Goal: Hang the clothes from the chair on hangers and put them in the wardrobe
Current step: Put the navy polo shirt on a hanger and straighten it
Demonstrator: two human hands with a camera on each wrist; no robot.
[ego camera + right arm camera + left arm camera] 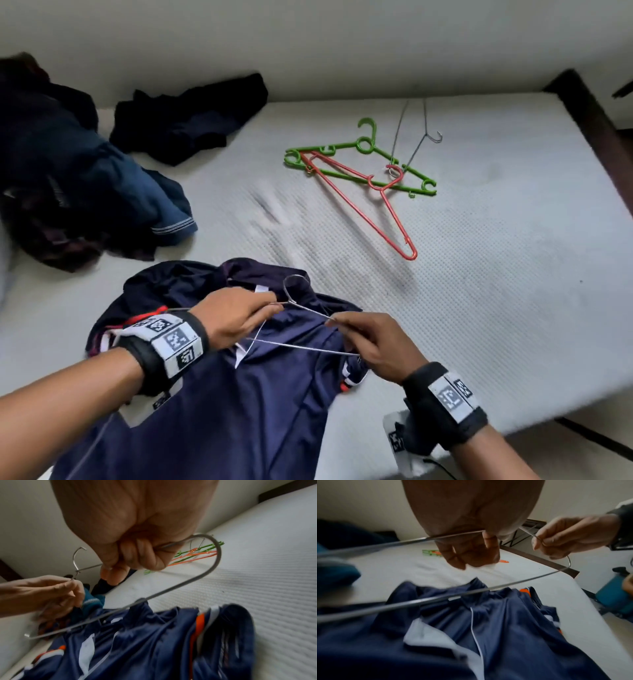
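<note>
Both hands hold the thin grey wire hanger (301, 329) just above the navy sports shirt (239, 394) on the white mattress (479, 274) — left hand (233, 315) pinching beneath the hook, right hand (373, 342) pinching one shoulder end, nearer the shirt's collar — hanger lengthwise across it.

a thin wire hanger (301, 329) held just above a crumpled navy jersey (246, 394) on the mattress (479, 274).

A white quilted mattress (479, 274) fills most of the view, with a dark wooden bed frame (589, 113) along its far right edge and a pale wall (308, 41) behind it.
</note>
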